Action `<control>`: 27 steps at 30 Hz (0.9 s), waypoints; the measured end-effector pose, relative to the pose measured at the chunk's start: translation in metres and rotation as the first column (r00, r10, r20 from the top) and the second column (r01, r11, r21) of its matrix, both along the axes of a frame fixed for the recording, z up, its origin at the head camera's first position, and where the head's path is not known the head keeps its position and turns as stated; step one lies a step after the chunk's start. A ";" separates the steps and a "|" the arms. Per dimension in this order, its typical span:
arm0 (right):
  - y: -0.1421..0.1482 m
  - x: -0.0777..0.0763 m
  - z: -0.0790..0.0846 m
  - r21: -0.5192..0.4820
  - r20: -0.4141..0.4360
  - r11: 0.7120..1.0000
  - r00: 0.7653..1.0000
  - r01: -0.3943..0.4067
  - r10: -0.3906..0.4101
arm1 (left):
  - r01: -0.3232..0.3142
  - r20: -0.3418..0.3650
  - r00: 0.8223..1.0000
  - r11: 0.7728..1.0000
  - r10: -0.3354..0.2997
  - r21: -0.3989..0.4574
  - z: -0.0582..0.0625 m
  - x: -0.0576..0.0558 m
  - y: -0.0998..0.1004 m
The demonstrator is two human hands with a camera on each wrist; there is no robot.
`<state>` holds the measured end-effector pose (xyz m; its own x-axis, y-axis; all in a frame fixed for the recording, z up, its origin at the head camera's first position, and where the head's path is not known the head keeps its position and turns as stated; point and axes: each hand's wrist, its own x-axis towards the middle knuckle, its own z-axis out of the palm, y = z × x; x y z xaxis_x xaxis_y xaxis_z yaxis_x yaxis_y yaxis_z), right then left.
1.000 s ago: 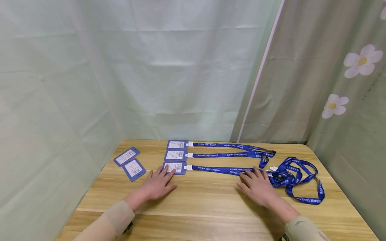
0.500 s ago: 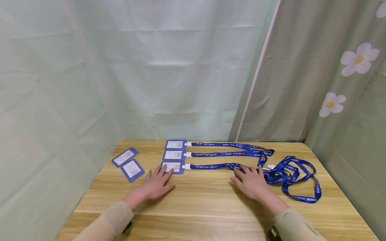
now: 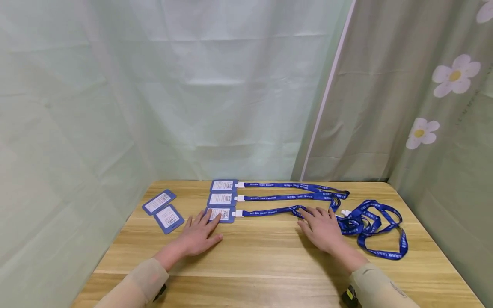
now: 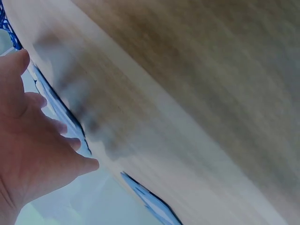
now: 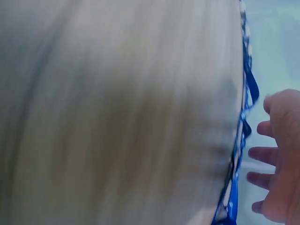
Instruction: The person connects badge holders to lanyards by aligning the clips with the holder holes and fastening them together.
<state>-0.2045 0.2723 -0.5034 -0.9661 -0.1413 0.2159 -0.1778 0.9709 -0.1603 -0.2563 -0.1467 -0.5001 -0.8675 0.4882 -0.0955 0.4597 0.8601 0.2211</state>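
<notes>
My left hand (image 3: 198,236) lies with its fingers spread, the fingertips over the lower left part of the nearest badge holder (image 3: 227,215). That blue holder is clipped to a blue lanyard (image 3: 269,212) running right. My right hand (image 3: 320,229) is spread too, its fingertips at the lanyard's far stretch, where the strap bunches. Behind lie two more holders with lanyards, a middle badge holder (image 3: 222,199) and a back badge holder (image 3: 224,185), stacked in a column. In the left wrist view, the left hand (image 4: 42,136) has outstretched fingers; the right wrist view shows the right hand (image 5: 281,154) likewise.
Two loose blue badge holders, an upper one (image 3: 159,202) and a lower one (image 3: 169,218), touch at the left of the wooden table (image 3: 246,273). A tangled heap of lanyards (image 3: 379,233) with a white clip (image 3: 345,212) sits at right. Curtains (image 3: 231,107) surround the table.
My right hand has slid left along the nearest lanyard, and the strap has bunched into a bend by its fingers. The left hand has stayed at the nearest badge holder. The view has shifted slightly.
</notes>
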 end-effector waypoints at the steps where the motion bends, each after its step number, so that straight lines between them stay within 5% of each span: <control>1: 0.005 0.001 0.002 -0.012 -0.038 1.000 0.999 -0.006 0.005 | 0.001 -0.004 1.000 1.000 -0.001 0.004 0.002 0.000 0.000; 7: 0.050 -0.002 0.022 -0.094 -0.120 0.995 0.991 0.042 -0.053 | 0.033 -0.037 0.999 0.999 -0.032 0.020 0.007 0.002 0.005; 16: 0.105 -0.005 0.040 -0.126 0.031 0.983 0.991 0.131 -0.128 | 0.156 -0.006 0.988 0.988 -0.156 -0.017 0.028 0.018 0.046; 27: 0.128 -0.019 0.045 -0.091 0.183 0.989 0.978 0.115 -0.097 | 0.356 -0.012 0.934 0.932 -0.358 -0.063 0.036 0.040 0.121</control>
<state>-0.2238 0.4000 -0.4580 -0.9986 -0.0226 0.0473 -0.0349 0.9600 -0.2777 -0.2166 -0.0257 -0.4639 -0.6392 0.7603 -0.1157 0.7434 0.6493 0.1606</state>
